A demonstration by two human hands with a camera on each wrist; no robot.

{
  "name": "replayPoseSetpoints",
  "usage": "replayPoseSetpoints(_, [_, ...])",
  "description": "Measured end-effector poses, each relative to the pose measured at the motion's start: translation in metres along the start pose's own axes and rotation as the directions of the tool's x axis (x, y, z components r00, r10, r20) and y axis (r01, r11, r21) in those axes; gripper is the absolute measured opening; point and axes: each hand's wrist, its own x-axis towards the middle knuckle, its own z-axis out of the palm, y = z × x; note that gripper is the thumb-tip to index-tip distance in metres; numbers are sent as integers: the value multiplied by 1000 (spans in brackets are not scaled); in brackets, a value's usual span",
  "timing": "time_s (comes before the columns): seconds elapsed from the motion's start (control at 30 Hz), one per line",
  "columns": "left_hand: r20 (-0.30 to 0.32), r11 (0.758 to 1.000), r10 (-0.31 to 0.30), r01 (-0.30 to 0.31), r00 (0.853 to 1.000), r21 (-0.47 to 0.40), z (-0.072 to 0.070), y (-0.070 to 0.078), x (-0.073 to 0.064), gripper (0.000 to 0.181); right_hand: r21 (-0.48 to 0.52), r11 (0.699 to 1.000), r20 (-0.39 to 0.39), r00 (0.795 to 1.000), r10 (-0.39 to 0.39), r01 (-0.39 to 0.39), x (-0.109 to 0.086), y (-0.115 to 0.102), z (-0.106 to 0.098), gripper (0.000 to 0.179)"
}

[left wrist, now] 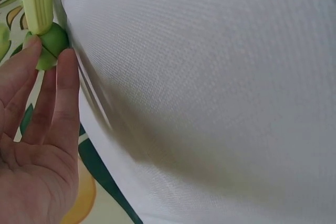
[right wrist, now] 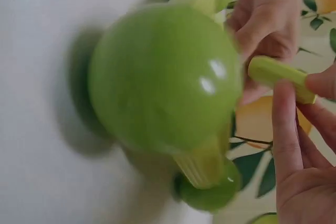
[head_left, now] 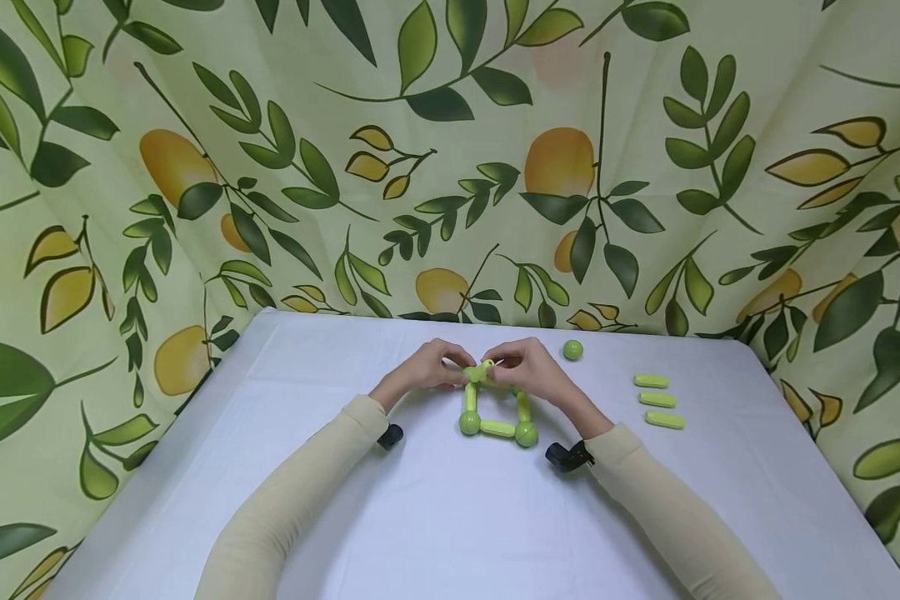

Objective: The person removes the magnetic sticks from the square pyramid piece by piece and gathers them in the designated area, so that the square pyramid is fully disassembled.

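Note:
A square frame of light-green rods and darker green balls lies on the white table; its front rod (head_left: pixel 497 428) joins the front left ball (head_left: pixel 469 422) and the front right ball (head_left: pixel 526 433). At the far left corner, my left hand (head_left: pixel 427 365) pinches a green ball (left wrist: pixel 54 43) between thumb and fingers. My right hand (head_left: pixel 527 367) holds a short light-green rod (right wrist: pixel 281 77) between thumb and fingertips, at that same corner. Whether this rod's end sits in the ball is hidden by the left hand. The right hand partly covers the far right corner.
A loose green ball (head_left: pixel 572 349) lies behind the right hand. Three light-green rods (head_left: pixel 657 400) lie in a row at the right. Behind the white table (head_left: pixel 390 533) hangs a leaf-and-fruit patterned curtain (head_left: pixel 450 208).

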Motion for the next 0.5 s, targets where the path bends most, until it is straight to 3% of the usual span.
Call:
replayPoseSetpoints(0.13, [0, 1000, -11, 11, 1000, 1, 0, 0, 1, 25, 25, 1000, 17, 1000, -13, 12, -3, -7, -5, 15])
replayPoseSetpoints(0.33, [-6, 1000, -11, 12, 1000, 17, 0, 0, 1, 26, 127, 990, 46, 997, 61, -67, -15, -11, -15, 18])
replayPoseSetpoints(0.5, [-7, 1000, -18, 18, 1000, 15, 1, 0, 0, 26, 190, 978, 101, 993, 65, -83, -30, -7, -22, 21])
